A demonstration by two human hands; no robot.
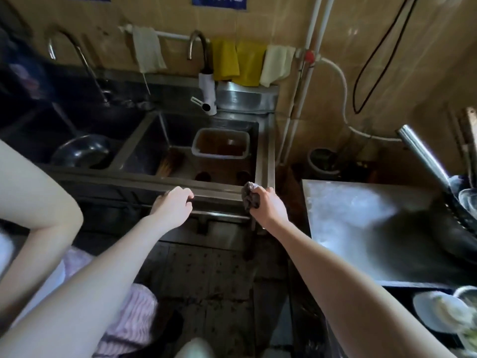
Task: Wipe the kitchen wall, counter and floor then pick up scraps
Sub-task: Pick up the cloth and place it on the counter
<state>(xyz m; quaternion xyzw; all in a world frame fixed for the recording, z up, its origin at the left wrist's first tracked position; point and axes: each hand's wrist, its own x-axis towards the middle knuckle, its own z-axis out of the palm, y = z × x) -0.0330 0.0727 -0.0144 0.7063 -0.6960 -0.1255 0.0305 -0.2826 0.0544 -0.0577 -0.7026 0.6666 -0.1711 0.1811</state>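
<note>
My right hand [268,206] grips a crumpled grey-brown rag [251,196] and presses it against the front right corner of the steel sink unit [219,188]. My left hand [173,202] rests on the sink's front rim, fingers curled over the edge. The tiled wall [284,19] rises behind the sink. A steel counter [361,223] stands to the right. The dark tiled floor [211,285] lies below my arms.
A white tub [200,151] of brown liquid sits in the right basin, a metal bowl [81,151] in the left. Two taps and hung cloths [238,62] line the back. Another person's arm [33,202] is at left. Plates [436,311] are stacked at bottom right.
</note>
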